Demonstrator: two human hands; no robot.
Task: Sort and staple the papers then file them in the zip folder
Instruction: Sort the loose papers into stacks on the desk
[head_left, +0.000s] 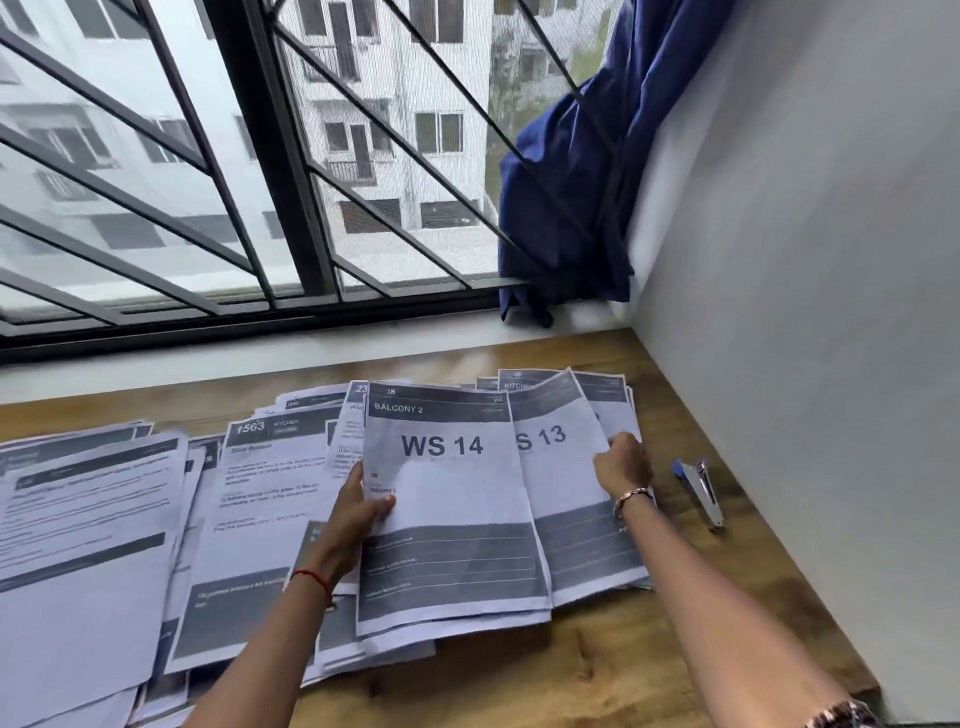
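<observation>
Nearest me, my left hand (358, 514) pinches the white printed WS 14 sheet (447, 499); my right hand (623, 462) grips the WS 13 sheet (556, 467) beside it. Sorting, I judge; next comes squaring a set for the blue-and-silver stapler (701, 491), right on the wooden surface (597, 670).

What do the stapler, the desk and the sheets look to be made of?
Stapler: shiny silver metal, with a blue end, probably plastic. Desk: brown wood or wood-look laminate; grain and knots show, dull finish. Sheets: thin matte white paper with grey print, curving where held.
</observation>
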